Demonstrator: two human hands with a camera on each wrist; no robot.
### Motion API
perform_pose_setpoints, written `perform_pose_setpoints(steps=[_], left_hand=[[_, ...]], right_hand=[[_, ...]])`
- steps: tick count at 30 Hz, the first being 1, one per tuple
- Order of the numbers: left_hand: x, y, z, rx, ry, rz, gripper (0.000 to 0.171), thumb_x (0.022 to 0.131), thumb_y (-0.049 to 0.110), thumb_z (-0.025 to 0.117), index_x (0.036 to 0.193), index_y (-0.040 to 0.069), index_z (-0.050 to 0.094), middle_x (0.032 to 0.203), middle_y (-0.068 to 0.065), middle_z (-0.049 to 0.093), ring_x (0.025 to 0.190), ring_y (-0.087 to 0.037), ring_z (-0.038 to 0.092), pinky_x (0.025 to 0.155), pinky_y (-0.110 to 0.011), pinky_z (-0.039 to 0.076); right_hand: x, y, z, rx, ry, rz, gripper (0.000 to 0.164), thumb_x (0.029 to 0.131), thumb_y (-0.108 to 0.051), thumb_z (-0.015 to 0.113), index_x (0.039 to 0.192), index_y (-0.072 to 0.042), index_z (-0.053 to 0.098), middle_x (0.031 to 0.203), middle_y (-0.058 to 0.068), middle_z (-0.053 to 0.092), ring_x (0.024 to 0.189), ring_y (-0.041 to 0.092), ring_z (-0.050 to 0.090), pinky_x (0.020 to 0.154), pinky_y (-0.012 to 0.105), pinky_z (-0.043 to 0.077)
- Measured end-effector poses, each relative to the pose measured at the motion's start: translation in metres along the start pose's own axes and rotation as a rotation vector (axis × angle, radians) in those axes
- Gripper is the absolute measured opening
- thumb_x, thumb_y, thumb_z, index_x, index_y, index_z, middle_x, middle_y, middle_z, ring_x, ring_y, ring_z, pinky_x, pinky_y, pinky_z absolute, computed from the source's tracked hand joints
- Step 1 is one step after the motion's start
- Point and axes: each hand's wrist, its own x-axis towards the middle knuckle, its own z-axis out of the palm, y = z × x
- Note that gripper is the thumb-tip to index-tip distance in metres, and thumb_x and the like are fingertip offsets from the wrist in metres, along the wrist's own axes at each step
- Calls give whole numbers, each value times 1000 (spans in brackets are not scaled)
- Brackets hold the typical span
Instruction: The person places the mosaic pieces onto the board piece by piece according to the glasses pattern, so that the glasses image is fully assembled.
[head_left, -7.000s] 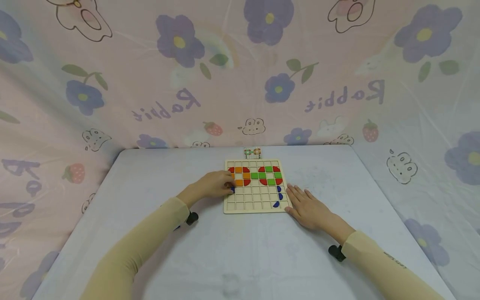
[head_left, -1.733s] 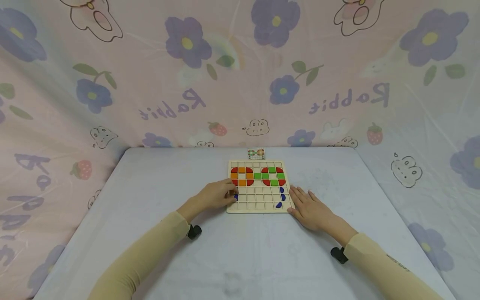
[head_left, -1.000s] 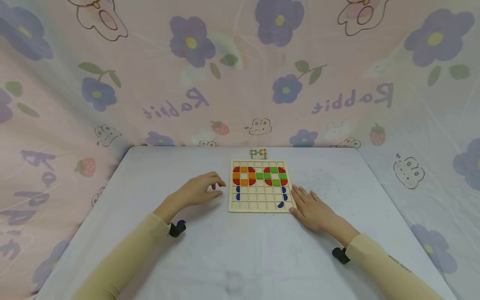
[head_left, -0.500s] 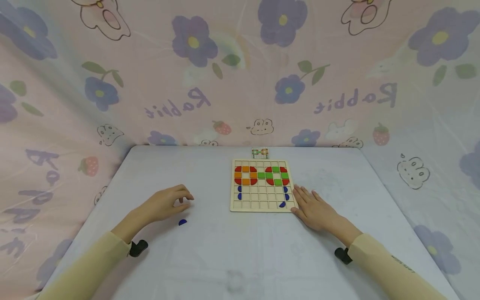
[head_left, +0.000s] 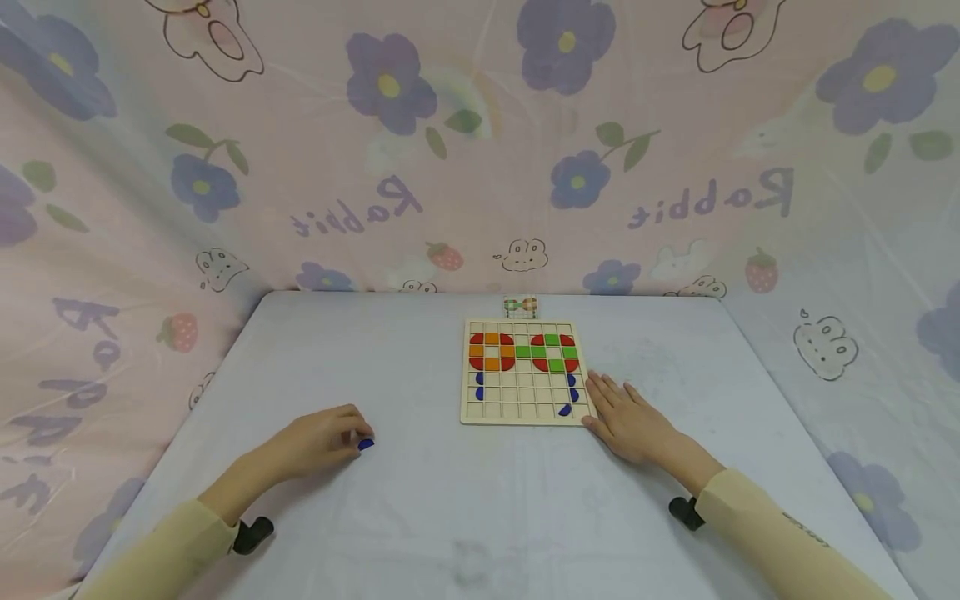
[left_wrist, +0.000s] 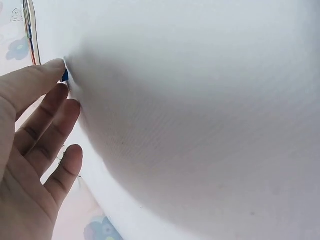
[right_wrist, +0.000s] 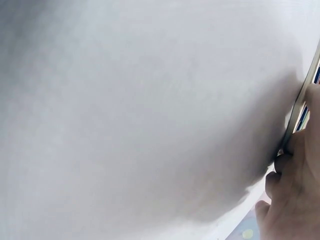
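My left hand [head_left: 328, 437] is low over the table, left of the board, with thumb and fingertips around a blue half-round tile [head_left: 366, 444]. In the left wrist view a bit of that blue tile [left_wrist: 64, 76] shows between thumb and index finger. My right hand [head_left: 628, 422] lies with fingers extended along the right edge of the wooden grid board [head_left: 517, 414]. On the board, red and orange tiles form a ring at left, and red and green ones form a ring at right, joined by green squares. Blue half-rounds sit below both rings, two at left and three at right.
Just behind the board lies a small pattern card [head_left: 521, 307] with a similar coloured picture. The white-covered table [head_left: 450, 517] ends at a printed cloth backdrop [head_left: 480, 167] behind and at the sides.
My left hand has left the board's left side, where two blue half-rounds now sit below the ring. It has moved left and nearer, onto the loose blue tile. My right hand stays put.
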Motion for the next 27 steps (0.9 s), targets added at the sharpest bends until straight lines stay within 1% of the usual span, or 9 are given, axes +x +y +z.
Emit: perform_pose_setpoints(steps=[7, 11, 15, 21, 23, 27], left_hand=[[-2, 1, 2, -12, -5, 18, 26, 89, 8, 81, 114, 16, 78, 103, 12, 63, 85, 2, 56, 73, -24, 54], [-2, 1, 4, -16, -3, 18, 24, 90, 9, 81, 113, 15, 78, 99, 13, 63, 81, 3, 54, 70, -23, 53], [-1, 0, 5, -24, -7, 12, 22, 91, 13, 81, 113, 15, 78, 96, 15, 63, 80, 3, 54, 69, -22, 52], [0, 3, 4, -34, -4, 13, 24, 90, 22, 83, 112, 17, 76, 97, 15, 62, 83, 1, 56, 72, -24, 52], [1, 5, 3, -35, -8, 17, 25, 90, 22, 83, 114, 17, 76, 98, 15, 63, 83, 1, 57, 72, -24, 53], [2, 6, 1, -51, -29, 31, 25, 90, 16, 82, 115, 17, 78, 101, 13, 62, 83, 3, 56, 72, -24, 54]], right_hand=[[0, 1, 4, -2, 4, 1, 74, 110, -43, 47, 161, 5, 25, 170, 22, 19, 156, 42, 20, 124, 63, 16], [0, 1, 4, -1, 8, 2, 73, 110, -42, 47, 161, 5, 25, 170, 22, 20, 156, 42, 20, 124, 63, 16], [-1, 0, 3, 2, 8, 4, 73, 110, -42, 47, 161, 5, 25, 170, 22, 20, 156, 42, 20, 124, 63, 16], [-2, -1, 1, 5, 9, 3, 73, 110, -42, 47, 161, 6, 25, 170, 23, 20, 156, 43, 20, 124, 64, 16], [-2, -2, 0, 5, 11, 0, 73, 110, -42, 47, 161, 6, 26, 170, 23, 20, 156, 43, 20, 124, 64, 16], [-2, -2, 0, 1, 9, -2, 73, 110, -42, 47, 161, 6, 26, 170, 23, 20, 156, 43, 20, 124, 64, 16]])
